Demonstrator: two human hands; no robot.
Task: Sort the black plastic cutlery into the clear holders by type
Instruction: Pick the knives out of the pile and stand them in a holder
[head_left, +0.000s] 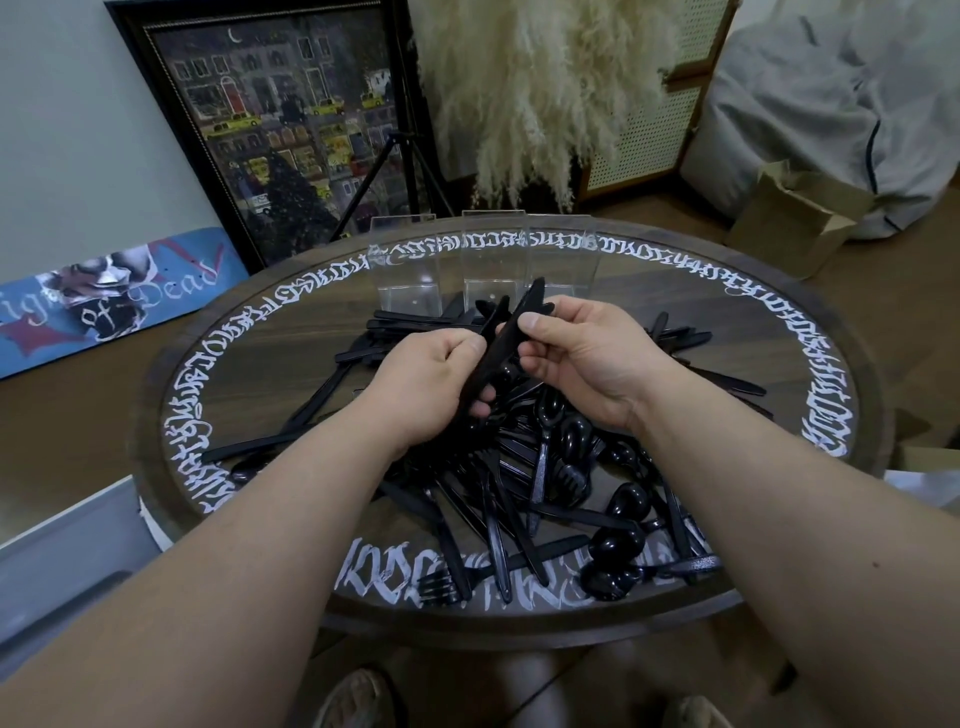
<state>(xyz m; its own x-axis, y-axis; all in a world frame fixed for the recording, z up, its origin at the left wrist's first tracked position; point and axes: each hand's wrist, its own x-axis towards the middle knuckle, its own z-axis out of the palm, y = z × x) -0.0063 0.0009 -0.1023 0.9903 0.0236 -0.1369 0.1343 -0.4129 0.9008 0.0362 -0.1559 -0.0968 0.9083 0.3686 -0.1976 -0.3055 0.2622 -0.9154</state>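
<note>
Gathering step: left hand (431, 384) fingers grip a bundle of long black plastic knives (501, 343) over the round dark table (291, 332), right hand (587, 353) fingers pinch its top. Next they go into the clear plastic holders (483, 260) at 12 o'clock; the loose black cutlery pile (545, 483) waits at 6

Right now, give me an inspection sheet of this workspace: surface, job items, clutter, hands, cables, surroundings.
Surface: round dark wooden table with white lettering around its rim.
Job's things: black cutlery pile of forks, spoons and knives scattered across the middle; three clear holders at the far edge, apparently empty.
Clutter: nothing seen on the table besides the cutlery.
Hands: left hand grips a bundle of black pieces; right hand pinches the same bundle.
Cables: nothing seen.
Surroundings: framed picture, tripod, pampas grass, painted board, cardboard box, beanbag.
</note>
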